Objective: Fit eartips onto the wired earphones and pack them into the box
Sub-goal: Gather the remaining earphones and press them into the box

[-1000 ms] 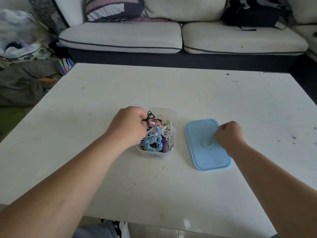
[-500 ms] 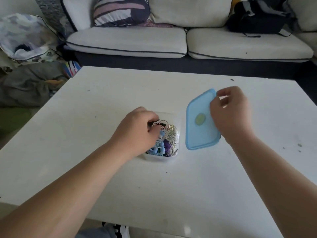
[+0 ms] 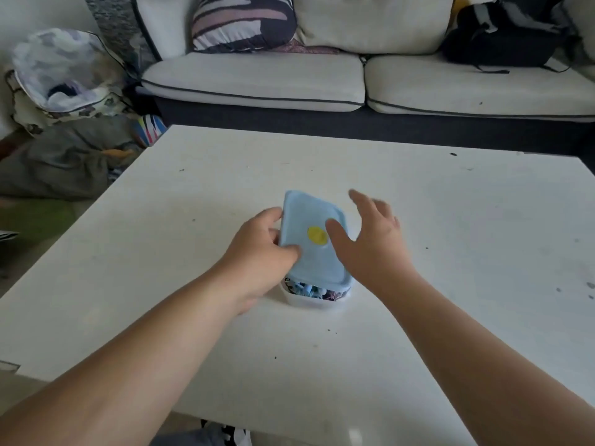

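Observation:
A clear plastic box [image 3: 309,300] stands on the white table [image 3: 450,252], packed with tangled wired earphones [image 3: 309,289] that show at its near end. A light blue lid [image 3: 314,239] with a yellow round spot lies tilted over the box, the near edge not seated. My left hand [image 3: 257,252] holds the lid's left edge, thumb on top and fingers curled round the box side. My right hand [image 3: 370,243] hovers over the lid's right edge with its fingers spread and relaxed.
A white sofa [image 3: 322,78] with a striped cushion [image 3: 241,20] and a black bag [image 3: 502,30] runs behind the table. Bags and cloth [image 3: 64,91] are heaped on the floor at the left. Small dark specks dot the tabletop.
My right hand lifted the blue lid from the table, carried it left onto the box and let go. My left hand left the earphones and took the lid's left edge.

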{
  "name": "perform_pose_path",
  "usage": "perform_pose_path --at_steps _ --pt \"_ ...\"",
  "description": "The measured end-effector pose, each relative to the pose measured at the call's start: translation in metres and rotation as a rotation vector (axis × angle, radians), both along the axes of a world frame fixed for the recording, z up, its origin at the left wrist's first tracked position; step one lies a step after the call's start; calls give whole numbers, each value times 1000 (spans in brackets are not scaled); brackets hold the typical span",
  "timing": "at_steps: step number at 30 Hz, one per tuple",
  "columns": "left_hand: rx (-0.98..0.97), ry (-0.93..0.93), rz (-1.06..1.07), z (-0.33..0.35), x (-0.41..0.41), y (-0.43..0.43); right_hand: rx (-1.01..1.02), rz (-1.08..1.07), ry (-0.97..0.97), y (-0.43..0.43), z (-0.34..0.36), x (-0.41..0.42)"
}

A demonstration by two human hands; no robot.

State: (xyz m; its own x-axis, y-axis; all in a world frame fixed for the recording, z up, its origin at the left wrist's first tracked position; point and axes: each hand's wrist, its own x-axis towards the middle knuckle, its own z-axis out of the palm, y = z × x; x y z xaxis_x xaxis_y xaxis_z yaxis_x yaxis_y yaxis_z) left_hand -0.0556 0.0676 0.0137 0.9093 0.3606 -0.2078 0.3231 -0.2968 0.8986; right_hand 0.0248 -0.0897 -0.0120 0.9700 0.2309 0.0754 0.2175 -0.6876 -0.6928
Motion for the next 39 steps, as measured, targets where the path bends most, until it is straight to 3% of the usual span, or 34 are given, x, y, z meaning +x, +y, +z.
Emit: perform_pose_path --at_steps 3,7,15,27,39 --pt "48 89 19 -14 -2 4 105 -34 285 -4 -21 6" --pt "443 154 -70 -26 0 14 115 -73 261 -6 -33 8" --pt "832 64 -489 -50 3 2 160 -119 245 -3 -42 8" --pt "1004 93 -483 -71 5 -21 258 -165 234 -5 -54 6" --pt "1036 69 -489 -80 2 -19 332 -190 251 1 -62 -5"
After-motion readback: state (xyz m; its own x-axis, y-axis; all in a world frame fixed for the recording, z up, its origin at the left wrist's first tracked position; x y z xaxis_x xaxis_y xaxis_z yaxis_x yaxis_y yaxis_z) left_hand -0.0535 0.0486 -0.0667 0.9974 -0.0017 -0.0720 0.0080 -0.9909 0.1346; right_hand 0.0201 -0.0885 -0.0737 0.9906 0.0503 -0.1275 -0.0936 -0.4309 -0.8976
